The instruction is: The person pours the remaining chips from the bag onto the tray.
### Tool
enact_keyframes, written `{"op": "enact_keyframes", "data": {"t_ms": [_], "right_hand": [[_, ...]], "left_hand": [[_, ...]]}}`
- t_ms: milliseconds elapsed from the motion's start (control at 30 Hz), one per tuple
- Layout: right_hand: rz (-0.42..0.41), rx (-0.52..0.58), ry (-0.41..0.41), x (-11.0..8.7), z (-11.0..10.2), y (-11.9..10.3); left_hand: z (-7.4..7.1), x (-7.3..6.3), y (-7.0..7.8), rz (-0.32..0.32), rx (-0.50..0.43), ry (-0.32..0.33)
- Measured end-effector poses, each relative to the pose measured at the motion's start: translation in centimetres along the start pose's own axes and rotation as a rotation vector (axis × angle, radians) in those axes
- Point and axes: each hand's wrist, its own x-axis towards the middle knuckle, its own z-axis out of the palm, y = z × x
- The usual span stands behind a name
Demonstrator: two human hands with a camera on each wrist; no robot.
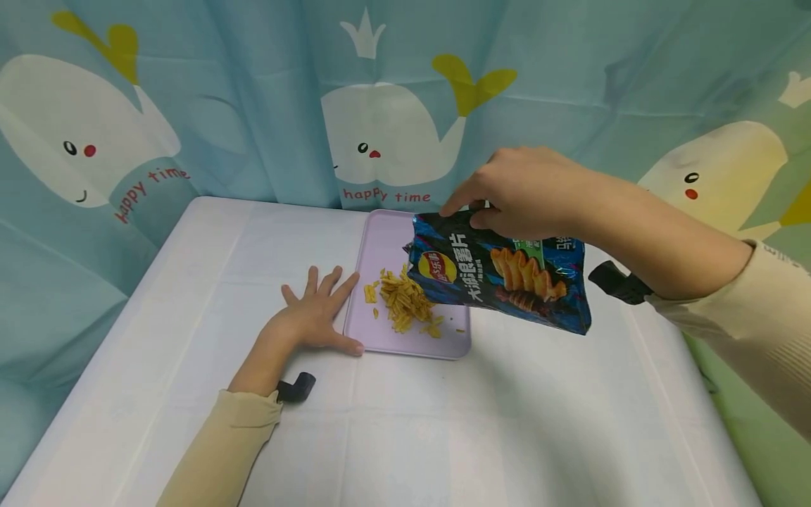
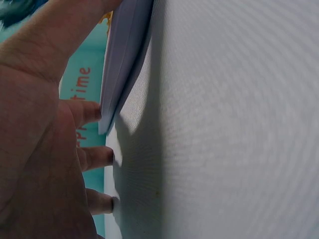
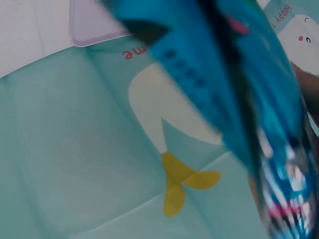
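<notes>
My right hand (image 1: pixel 522 193) grips the top edge of a blue-black potato chip bag (image 1: pixel 519 271), thumb and fingers pinching the film. The bag lies tilted in the air over the right part of a pale purple tray (image 1: pixel 383 243), its left end above the chips. In the right wrist view the shiny blue bag (image 3: pixel 214 84) fills the upper right, blurred. A heap of yellow ridged chips (image 1: pixel 405 299) lies on the tray. My left hand (image 1: pixel 307 317) spreads its fingers at the tray's left side, thumb at the near left corner. In the left wrist view the tray's side (image 2: pixel 122 59) runs beside the fingers.
A white cloth (image 1: pixel 393 436) covers the table. Behind it hangs a blue-green curtain (image 1: pixel 266 105) printed with white whales, close to the tray's far edge. Small black devices (image 1: pixel 298 387) sit at both wrists. A few chip crumbs lie scattered on the tray.
</notes>
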Motion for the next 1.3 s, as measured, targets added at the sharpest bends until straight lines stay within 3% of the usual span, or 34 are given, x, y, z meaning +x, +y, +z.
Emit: {"op": "enact_keyframes", "data": {"t_ms": [200,367,500,667,867,1067,1300], "right_hand": [[0.005,0.005,0.031,-0.3,0.4,0.4],[-0.021,0.072,0.139,-1.2,2.0,1.7],[-0.049,0.189,0.283,-2.4,4.5,3.3],[-0.066,0.394,0.551,-4.0,9.2,5.3],[0.107,0.718,0.802,-6.2,15.5,6.0],[0.277,0.995,0.978,-8.0,21.5,6.9],[0.545,1.386,1.189,-8.8,26.1,7.1]], "left_hand": [[0.0,-0.1,-0.1,0.002,0.001,0.008],[0.0,-0.1,-0.1,0.001,-0.002,0.000],[0.1,0.0,-0.1,-0.003,-0.004,-0.003],[0.1,0.0,-0.1,0.002,-0.009,0.000],[0.1,0.0,-0.1,-0.005,-0.009,-0.005],[0.1,-0.1,-0.1,-0.001,-0.015,-0.014],[0.2,-0.1,-0.2,-0.001,-0.002,-0.009]]}}
